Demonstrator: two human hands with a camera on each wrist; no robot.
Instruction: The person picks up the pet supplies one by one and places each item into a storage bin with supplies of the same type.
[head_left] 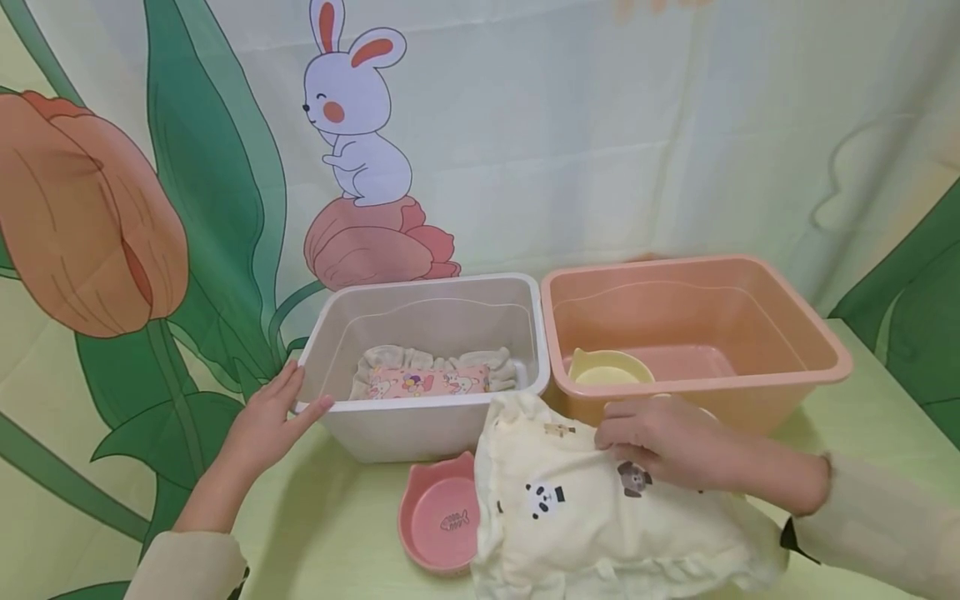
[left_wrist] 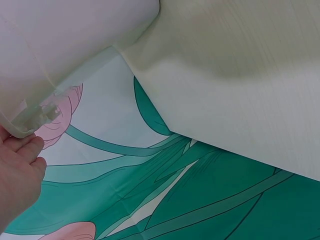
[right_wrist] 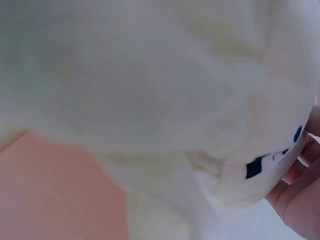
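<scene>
A cream pillow [head_left: 570, 517] with ruffled edges and panda and dog prints is held up in front of the bins. My right hand [head_left: 671, 442] grips its upper part, fingers bent into the fabric; in the right wrist view the pillow [right_wrist: 150, 90] fills most of the picture. My left hand [head_left: 266, 425] holds the front left corner of a white bin [head_left: 420, 425], thumb along the front rim. Inside that bin lies a pink cushion [head_left: 427, 381] with a pale ruffle. Partly behind the pillow, a pink cat-eared bowl [head_left: 437, 517] sits on the table.
To the right of the white bin stands an orange bin [head_left: 795, 350], with a yellow cat-eared bowl [head_left: 611, 367] inside. Both bins rest on a pale green table [head_left: 315, 533]. Behind it hangs a curtain [head_left: 562, 150] printed with a rabbit and tulips.
</scene>
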